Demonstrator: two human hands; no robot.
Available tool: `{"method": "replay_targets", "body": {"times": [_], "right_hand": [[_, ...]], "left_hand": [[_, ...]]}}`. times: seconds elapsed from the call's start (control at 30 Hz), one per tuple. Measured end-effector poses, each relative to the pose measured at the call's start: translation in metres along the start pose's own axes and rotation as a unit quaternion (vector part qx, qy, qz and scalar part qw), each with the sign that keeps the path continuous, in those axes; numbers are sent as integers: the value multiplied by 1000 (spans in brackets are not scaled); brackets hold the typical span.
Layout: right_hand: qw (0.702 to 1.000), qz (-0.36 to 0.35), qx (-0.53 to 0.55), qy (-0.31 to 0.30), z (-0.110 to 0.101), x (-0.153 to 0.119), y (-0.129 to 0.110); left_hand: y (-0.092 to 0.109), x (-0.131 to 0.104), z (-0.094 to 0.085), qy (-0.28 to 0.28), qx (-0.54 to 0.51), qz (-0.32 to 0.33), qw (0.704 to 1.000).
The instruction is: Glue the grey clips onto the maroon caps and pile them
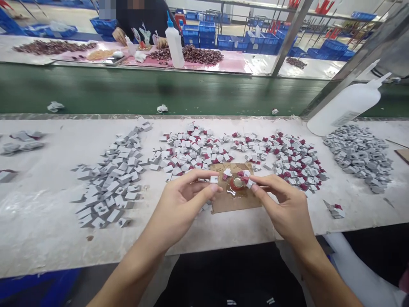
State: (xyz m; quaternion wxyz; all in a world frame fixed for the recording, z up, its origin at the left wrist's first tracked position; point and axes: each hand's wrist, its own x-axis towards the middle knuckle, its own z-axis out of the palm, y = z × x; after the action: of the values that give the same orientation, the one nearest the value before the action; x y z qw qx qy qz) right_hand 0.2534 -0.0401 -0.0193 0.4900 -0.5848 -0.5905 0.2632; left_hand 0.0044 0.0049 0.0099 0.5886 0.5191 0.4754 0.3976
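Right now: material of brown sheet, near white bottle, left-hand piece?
Brown sheet: probably cardboard; dull tan, glossy wet-looking patches.
White bottle: likely plastic; smooth satin, tapered nozzle.
Piece in left hand: maybe plastic; matte, blocky, too small to be sure.

The single head-worn camera looks forward and down over the nearby hands (177,207) (286,207) at the bench (47,213) across mid-frame.
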Motion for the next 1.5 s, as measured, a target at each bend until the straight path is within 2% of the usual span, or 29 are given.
{"method": "replay_targets", "body": {"times": [0.17, 0.27, 0.4, 0.47, 0.53, 0.67, 0.83, 1.03, 1.27, 1.5], "right_hand": [[1000, 13, 0, -14, 1, 5, 0], [999, 14, -7, -28, 3, 5, 0], [1000, 13, 2, -15, 2, 5, -4], [999, 33, 38, -2, 0, 5, -6], [990, 74, 118, 4, -1, 7, -7], [946, 149, 287, -1, 1, 10, -5], [933, 178, 313, 2, 5, 8, -4], [937, 162, 309, -9, 4, 5, -6], [964, 115, 235, -38, 1, 9, -13], [959, 82, 255, -96, -7, 37, -34]], "left_hand": [[1, 11, 17, -9, -13, 43, 999], [-3, 12, 19, -4, -18, 42, 999], [-8, 10, 18, -4, -17, 28, 999], [-7, 10, 18, -5, -23, 24, 999], [-6, 12, 21, -10, -41, 21, 999], [-4, 16, 33, -39, -100, 18, 994], [-9, 18, 46, -67, -131, 20, 989], [-8, 19, 50, -76, -145, 1, 987], [-3, 19, 47, -74, -110, -13, 991], [28, 29, 31, -98, -24, 20, 995]]}}
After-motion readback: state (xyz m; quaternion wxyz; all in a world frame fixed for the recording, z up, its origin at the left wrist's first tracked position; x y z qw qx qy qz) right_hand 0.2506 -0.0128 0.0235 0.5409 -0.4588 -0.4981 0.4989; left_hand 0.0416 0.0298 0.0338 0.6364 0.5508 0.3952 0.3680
